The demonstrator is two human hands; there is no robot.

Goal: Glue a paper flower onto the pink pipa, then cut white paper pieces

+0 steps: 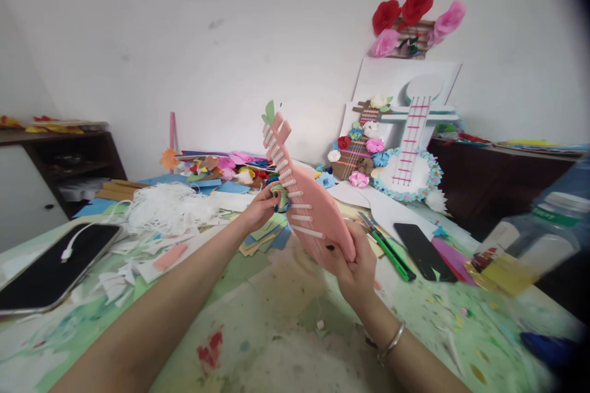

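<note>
A pink foam guitar-shaped craft (318, 212) with white cross bars, thin strings and small green leaves at its top is held upright and tilted above the table. My right hand (353, 264) grips its lower rounded body from below. My left hand (260, 207) pinches a small green and blue paper flower (279, 196) against the craft's left edge, beside the bars.
A phone with a white cable (55, 267) lies at the left, a second dark phone (419, 249) and a green-handled cutter (391, 255) at the right. Paper scraps, white shreds (166, 209), coloured sheets and paper flowers crowd the paint-stained table (276, 331). Finished guitar crafts (410, 153) lean on the wall. A plastic bottle (530, 245) stands near right.
</note>
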